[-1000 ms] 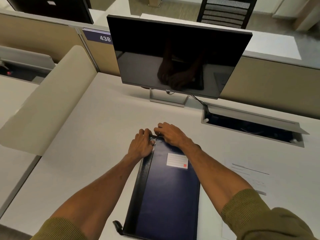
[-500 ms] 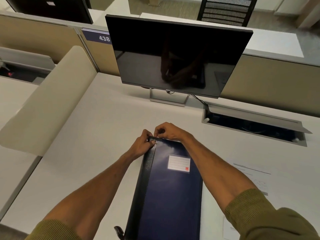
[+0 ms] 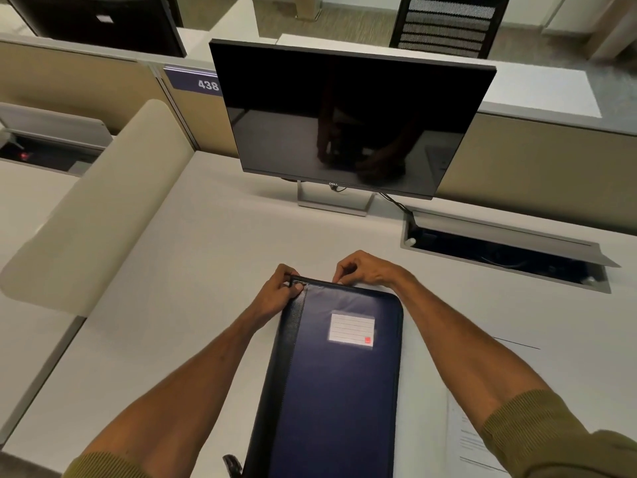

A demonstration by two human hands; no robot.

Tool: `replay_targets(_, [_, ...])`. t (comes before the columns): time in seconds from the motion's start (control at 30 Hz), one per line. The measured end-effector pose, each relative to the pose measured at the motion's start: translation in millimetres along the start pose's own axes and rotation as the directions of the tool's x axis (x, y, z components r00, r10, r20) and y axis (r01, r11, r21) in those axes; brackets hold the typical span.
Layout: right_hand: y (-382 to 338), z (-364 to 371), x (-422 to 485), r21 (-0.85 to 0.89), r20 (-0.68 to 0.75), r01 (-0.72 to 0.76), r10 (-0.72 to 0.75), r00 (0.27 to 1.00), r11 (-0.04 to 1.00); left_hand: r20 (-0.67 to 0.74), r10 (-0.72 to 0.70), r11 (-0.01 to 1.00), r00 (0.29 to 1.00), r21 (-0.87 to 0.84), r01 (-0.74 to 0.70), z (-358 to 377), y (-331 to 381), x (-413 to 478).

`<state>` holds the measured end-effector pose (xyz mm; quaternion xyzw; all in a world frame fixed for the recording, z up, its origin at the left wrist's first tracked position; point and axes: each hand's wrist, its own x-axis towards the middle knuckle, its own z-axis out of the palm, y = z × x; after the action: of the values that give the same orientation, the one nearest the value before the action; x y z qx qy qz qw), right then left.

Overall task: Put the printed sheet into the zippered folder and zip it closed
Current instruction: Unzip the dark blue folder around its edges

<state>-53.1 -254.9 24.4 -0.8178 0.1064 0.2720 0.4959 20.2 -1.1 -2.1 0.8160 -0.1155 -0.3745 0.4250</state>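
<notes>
Since 1 s ago the right hand [image 3: 367, 270] has slid rightward along the folder [image 3: 341, 381] far edge, pinched apparently on the zip pull. Left hand [image 3: 281, 290] clamps the far-left corner. Sheet [image 3: 463, 439] lies outside, right of folder: unzipping underway.

Two bare forearms in view, both hands bare: left hand [image 3: 279, 291], right hand [image 3: 367, 270]. No rings, watch or gloves visible. Olive-green knit sleeves pushed up near the elbows: left sleeve [image 3: 107, 465] shows a ribbed cuff at the bottom edge, right sleeve [image 3: 551, 432] has a ribbed cuff band, fabric bunched behind it. Sleeves plain, no logo or print visible.
</notes>
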Motion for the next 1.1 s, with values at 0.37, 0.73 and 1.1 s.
replay_targets(0.37, [56.6,-20.8,-60.5,0.106,-0.115,-0.135,0.147,0.982,0.985,-0.115,-0.070,0.995,0.991,-0.083,0.060,-24.5,-19.2,0.3])
replay_targets(0.73, [68.3,21.8,-79.2,0.213,-0.479,-0.081,0.176,0.860,0.974,-0.269,0.158,0.838,0.950,0.546,0.016,24.4,7.8,0.6])
replay_targets(1.1, [69.3,44.7,-83.5,0.235,-0.645,-0.077,0.215,0.733,0.969,0.089,0.329,0.586,0.940,0.761,-0.277,88.4,33.1,4.9])
